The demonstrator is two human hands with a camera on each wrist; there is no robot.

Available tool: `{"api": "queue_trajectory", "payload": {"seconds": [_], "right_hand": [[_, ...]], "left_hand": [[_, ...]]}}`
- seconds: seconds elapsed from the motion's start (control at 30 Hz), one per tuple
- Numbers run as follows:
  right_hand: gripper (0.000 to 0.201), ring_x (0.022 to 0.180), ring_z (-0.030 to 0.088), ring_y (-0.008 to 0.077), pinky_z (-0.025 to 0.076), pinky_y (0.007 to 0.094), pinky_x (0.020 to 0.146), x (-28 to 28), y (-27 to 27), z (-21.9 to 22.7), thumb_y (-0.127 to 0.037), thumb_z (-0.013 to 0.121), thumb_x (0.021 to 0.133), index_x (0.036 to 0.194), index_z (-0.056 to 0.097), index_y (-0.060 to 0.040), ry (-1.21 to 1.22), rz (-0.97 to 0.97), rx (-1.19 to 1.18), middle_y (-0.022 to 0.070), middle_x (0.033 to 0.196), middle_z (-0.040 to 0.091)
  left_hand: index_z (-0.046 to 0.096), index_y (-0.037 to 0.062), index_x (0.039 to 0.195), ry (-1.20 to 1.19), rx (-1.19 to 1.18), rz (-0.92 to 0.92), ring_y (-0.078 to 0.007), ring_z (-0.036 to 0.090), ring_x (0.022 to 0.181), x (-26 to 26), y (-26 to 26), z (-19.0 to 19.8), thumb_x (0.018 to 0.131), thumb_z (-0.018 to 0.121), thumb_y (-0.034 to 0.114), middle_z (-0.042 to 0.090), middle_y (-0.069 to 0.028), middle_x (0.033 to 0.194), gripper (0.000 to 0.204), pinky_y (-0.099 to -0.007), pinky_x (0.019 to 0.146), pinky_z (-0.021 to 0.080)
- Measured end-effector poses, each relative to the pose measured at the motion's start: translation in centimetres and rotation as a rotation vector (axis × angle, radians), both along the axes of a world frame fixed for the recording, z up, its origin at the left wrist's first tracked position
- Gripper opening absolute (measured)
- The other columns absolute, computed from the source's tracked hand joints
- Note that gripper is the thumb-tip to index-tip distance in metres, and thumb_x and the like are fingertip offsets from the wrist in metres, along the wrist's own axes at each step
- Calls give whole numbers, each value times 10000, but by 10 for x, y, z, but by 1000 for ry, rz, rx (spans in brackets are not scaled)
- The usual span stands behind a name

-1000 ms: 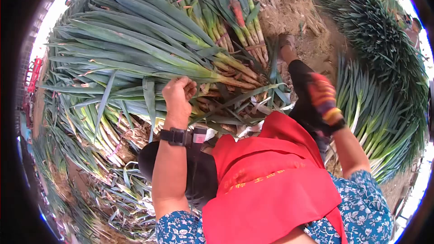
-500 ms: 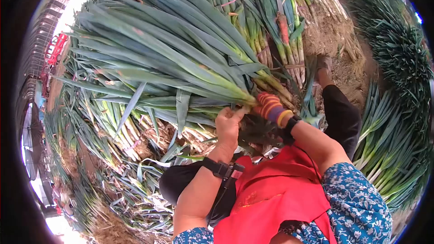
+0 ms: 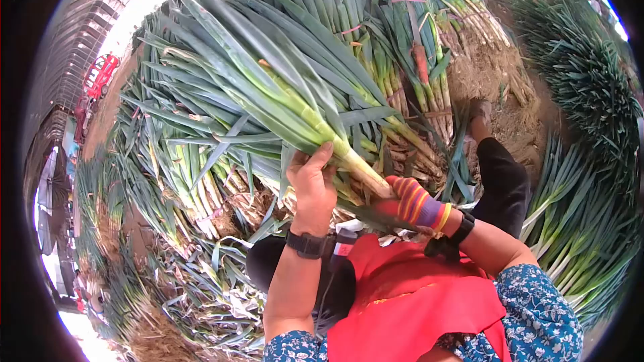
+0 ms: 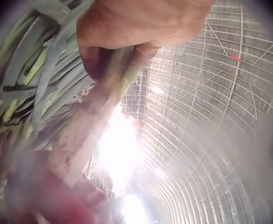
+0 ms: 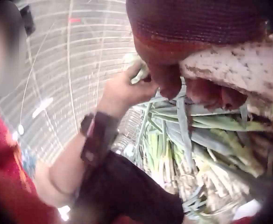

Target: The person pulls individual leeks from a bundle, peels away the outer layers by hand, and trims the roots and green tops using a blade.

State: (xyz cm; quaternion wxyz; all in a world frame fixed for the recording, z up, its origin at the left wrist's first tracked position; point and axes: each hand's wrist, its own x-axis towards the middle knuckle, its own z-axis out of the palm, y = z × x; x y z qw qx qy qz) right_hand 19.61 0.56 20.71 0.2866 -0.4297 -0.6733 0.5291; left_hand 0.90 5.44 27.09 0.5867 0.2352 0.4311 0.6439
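Note:
A leek point(image 3: 362, 171) with long green leaves and a pale lower stem slants across the head view, over the pile of leeks. My bare left hand point(image 3: 312, 184) grips it where the leaves join the stem, thumb on the near side. In the left wrist view the left hand's fingers point(image 4: 92, 63) curl round the soil-specked stem point(image 4: 82, 128). My right hand point(image 3: 419, 206), in a striped glove, holds the root end, which the glove hides. From the right wrist, the gloved fingers point(image 5: 171, 84) wrap under the white stem point(image 5: 239, 67).
Loose leeks point(image 3: 221, 87) lie heaped under the held one. Tied leek bundles point(image 3: 396, 80) stand beyond, with a red-handled tool point(image 3: 420, 64) among them. Leek trimmings point(image 3: 221, 288) cover the ground at left. More leeks point(image 3: 570, 228) lie at right, past my leg point(image 3: 503, 177).
One second ago the hands were apart, the left over the pile. They came together at a leek's lower end, and now the leek is raised off the heap between both hands.

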Motion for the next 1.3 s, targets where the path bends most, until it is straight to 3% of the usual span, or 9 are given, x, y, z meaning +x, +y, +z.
{"api": "queue_trajectory", "payload": {"seconds": [0.1, 0.17, 0.23, 0.37, 0.43, 0.57, 0.77, 1.1, 1.3], "right_hand": [[341, 625, 490, 87, 421, 294, 551, -5, -1, -16, -207, 705, 769, 1014, 589, -1, -293, -62, 631, 40, 715, 588], [331, 561, 442, 84, 369, 304, 478, -11, 1, 17, -238, 694, 791, 995, 585, -1, 51, -344, 166, -10, 679, 569], [318, 582, 446, 81, 384, 287, 486, -4, 12, 37, -246, 660, 828, 990, 578, 14, 574, -320, -210, -35, 709, 587], [354, 495, 420, 71, 299, 241, 431, 19, 39, 46, -275, 687, 798, 1024, 565, -32, 270, -375, 147, -40, 648, 485], [372, 561, 569, 293, 421, 328, 501, 29, 29, 51, -270, 719, 745, 956, 588, 8, -217, -450, 709, 200, 657, 574], [412, 588, 586, 333, 437, 354, 514, 26, -20, 22, -280, 742, 717, 971, 586, 4, -258, -396, 550, 184, 668, 593], [422, 930, 564, 139, 454, 279, 797, -6, -10, 47, -172, 700, 770, 1111, 548, 26, 434, -237, 98, 87, 1008, 624], [277, 731, 564, 79, 456, 233, 669, -42, 44, 95, -32, 653, 655, 928, 612, -7, 626, -25, -336, 15, 812, 614], [232, 678, 553, 114, 451, 257, 615, -35, 15, 92, -54, 680, 651, 861, 586, -82, 202, -36, 418, 14, 746, 593]], "left_hand": [[570, 56, 949, 46, 5, 80, -162, 596, 780, 12, 0, 11, 738, 656, 36, 612, -30, 855, 229, -304, 622, 454], [594, 56, 900, 127, 22, 14, -182, 599, 701, 16, 0, 9, 715, 655, 24, 613, -50, 832, 197, -304, 564, 462], [621, 14, 896, 1217, 453, -490, -178, 586, 724, 13, -22, -12, 699, 612, 86, 630, -84, 840, 210, -323, 665, 461], [586, 13, 970, 899, -11, -1417, -189, 559, 793, 52, -66, -87, 681, 708, 205, 607, -84, 895, 368, -318, 743, 455], [563, 19, 966, 870, 33, -1058, -158, 540, 733, 48, -53, -45, 691, 704, 188, 569, -54, 805, 352, -302, 675, 453], [523, 23, 1036, 286, 304, -289, -104, 511, 762, 21, -8, 12, 755, 675, 139, 554, 4, 867, 339, -262, 718, 438], [596, 8, 988, 97, 155, -227, -187, 606, 802, -1, 5, 22, 722, 655, 28, 626, -63, 899, 272, -322, 738, 481], [617, -29, 898, 52, 209, -165, -176, 604, 759, -11, -12, 28, 668, 647, -17, 628, -72, 850, 233, -305, 698, 470], [595, -45, 856, 170, 119, 31, -197, 585, 687, -24, -8, 36, 639, 675, -23, 606, -82, 795, 232, -319, 666, 470]]}}
